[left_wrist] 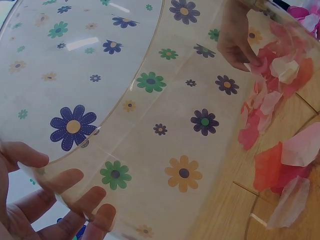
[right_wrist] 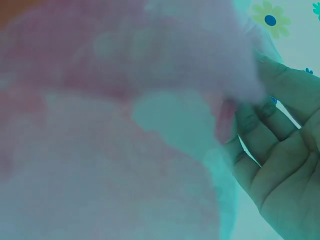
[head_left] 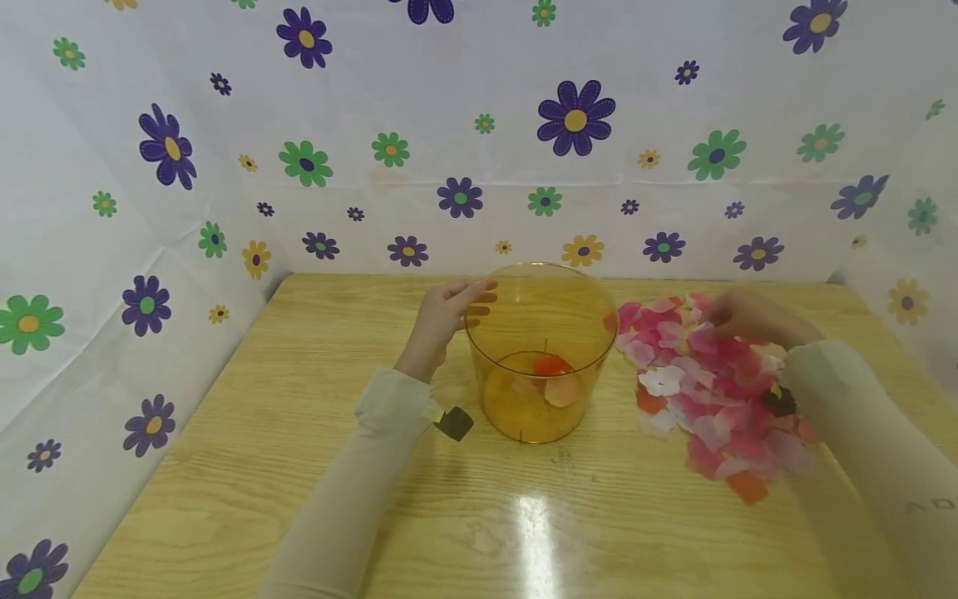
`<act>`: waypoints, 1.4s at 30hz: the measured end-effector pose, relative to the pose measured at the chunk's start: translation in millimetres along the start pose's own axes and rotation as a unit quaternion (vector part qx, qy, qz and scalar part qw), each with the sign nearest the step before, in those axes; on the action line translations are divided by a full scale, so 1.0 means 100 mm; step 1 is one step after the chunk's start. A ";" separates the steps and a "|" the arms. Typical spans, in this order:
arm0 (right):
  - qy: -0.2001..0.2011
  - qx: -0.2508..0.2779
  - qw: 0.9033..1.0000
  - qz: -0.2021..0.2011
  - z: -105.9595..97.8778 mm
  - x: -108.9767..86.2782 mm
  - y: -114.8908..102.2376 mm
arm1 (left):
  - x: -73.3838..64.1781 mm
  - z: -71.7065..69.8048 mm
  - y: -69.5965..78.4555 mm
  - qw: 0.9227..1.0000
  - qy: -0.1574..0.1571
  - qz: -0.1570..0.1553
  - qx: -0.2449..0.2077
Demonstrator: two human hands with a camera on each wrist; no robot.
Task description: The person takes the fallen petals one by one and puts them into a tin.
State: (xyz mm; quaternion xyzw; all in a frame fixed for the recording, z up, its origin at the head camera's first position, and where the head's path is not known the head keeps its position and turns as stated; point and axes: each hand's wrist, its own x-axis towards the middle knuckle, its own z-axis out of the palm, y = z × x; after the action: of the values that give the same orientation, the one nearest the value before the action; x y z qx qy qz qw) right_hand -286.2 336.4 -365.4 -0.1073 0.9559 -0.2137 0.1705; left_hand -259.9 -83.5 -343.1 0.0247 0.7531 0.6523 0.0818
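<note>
A see-through amber bucket (head_left: 509,408) stands upright on the table. My left hand (head_left: 440,323) holds it at the left side of its rim, thumb at the edge and fingers against the wall, as the left wrist view (left_wrist: 60,195) also shows. Inside the bucket lie a red petal (head_left: 551,364) and a peach petal (head_left: 560,391). To its right spreads a heap of pink, white and red fabric petals (head_left: 718,408). My right hand (head_left: 758,316) is at the heap's back edge and pinches a pink petal (head_left: 702,338) between thumb and fingertips.
The wooden table (head_left: 299,466) reaches back to a white cloth (head_left: 479,75) printed with daisies, which also hangs at both sides. A dark tag (head_left: 454,423) hangs by my left sleeve. Light glares off the table in front of the bucket.
</note>
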 end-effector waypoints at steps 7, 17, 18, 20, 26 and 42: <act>0.011 -0.015 1.000 -0.009 0.00 -0.02 -0.04 | 0.00 0.01 0.00 1.000 -0.001 0.000 -0.005; -0.067 -0.048 0.996 0.028 -0.02 -0.07 -0.12 | 0.00 0.01 -0.01 1.000 -0.005 0.005 0.000; -0.073 -0.049 0.996 0.033 -0.02 -0.08 -0.12 | 0.00 0.00 -0.01 1.000 -0.005 0.005 0.000; -0.081 -0.053 0.995 0.036 0.00 -0.07 -0.10 | 0.00 0.00 -0.01 1.000 -0.004 0.005 0.000; -0.087 -0.053 0.994 0.032 0.06 -0.04 -0.10 | 0.00 0.00 -0.01 1.000 -0.003 0.003 -0.002; -0.059 -0.055 0.997 -0.008 -0.04 -0.03 -0.18 | -0.01 0.00 0.01 1.000 -0.001 0.000 -0.007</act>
State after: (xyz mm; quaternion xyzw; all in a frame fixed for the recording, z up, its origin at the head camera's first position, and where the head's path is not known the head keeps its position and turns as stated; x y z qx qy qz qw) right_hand -282.8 322.7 -353.1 -0.1368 0.9535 -0.1555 0.2188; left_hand -259.1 -83.4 -342.4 0.0248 0.7484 0.6577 0.0825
